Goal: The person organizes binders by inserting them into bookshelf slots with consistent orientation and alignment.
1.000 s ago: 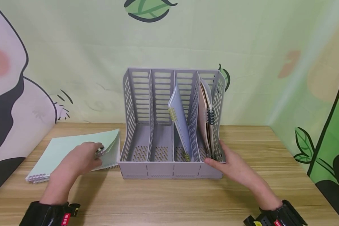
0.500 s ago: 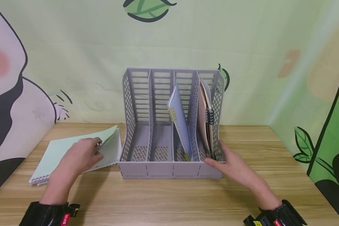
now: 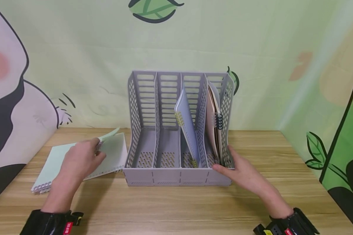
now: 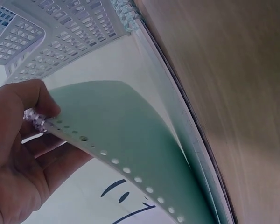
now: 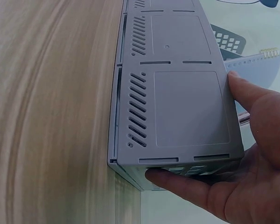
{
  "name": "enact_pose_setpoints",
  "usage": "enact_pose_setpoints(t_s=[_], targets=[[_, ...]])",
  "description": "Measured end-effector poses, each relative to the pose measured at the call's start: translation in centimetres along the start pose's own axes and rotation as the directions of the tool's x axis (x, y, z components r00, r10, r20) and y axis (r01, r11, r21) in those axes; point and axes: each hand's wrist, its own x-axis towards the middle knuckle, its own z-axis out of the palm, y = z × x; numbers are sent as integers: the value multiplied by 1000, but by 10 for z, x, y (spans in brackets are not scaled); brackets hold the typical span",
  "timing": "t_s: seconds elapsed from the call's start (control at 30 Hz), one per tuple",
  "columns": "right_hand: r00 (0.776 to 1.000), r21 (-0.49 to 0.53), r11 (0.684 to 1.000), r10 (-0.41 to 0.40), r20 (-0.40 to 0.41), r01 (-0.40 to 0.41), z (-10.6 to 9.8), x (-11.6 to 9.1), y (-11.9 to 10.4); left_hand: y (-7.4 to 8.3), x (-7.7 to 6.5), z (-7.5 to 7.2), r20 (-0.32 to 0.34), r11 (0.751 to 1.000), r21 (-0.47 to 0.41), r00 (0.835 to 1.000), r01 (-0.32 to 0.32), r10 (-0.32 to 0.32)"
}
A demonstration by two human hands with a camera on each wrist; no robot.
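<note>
My left hand (image 3: 79, 160) pinches the spiral-bound edge of a mint green notebook (image 3: 58, 155), thumb on one face and fingers on the other. That edge is raised and tilted in the left wrist view, where a row of punched holes runs along the green cover (image 4: 112, 121). A second, paler notebook (image 3: 116, 151) lies beneath it on the table, its coil toward me. On the other side, my right hand (image 3: 244, 169) grips the front right corner of a grey-lilac file organizer (image 3: 177, 177). Its thumb presses the front rim and its fingers (image 5: 177, 182) lie along the side wall.
A blue notebook (image 3: 186, 117) with a yellow coil leans in the organizer's third slot from the left. Several pinkish-brown notebooks (image 3: 210, 124) stand in the rightmost slot. The two left slots hold nothing. A printed cloth (image 3: 100, 65) hangs behind the wooden table (image 3: 176, 209).
My left hand has tilted the green notebook's gripped edge upward and shifted slightly left, uncovering more of the paler notebook below. The right hand and the organizer stay put.
</note>
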Motion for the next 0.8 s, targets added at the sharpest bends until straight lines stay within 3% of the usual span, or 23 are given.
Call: enact_pose_setpoints(t_s=[0.3, 0.53, 0.8], targets=[[1000, -13, 1000, 0, -4, 0, 1, 1, 1, 2, -1, -2, -133, 998, -10, 989, 68, -69], [1000, -28, 1000, 8, -5, -8, 1, 1, 1, 3, -1, -1, -233, 997, -17, 970, 71, -73], [1000, -18, 1000, 11, -1, -11, 1, 1, 0, 7, 0, -4, -300, 996, -35, 950, 79, -85]])
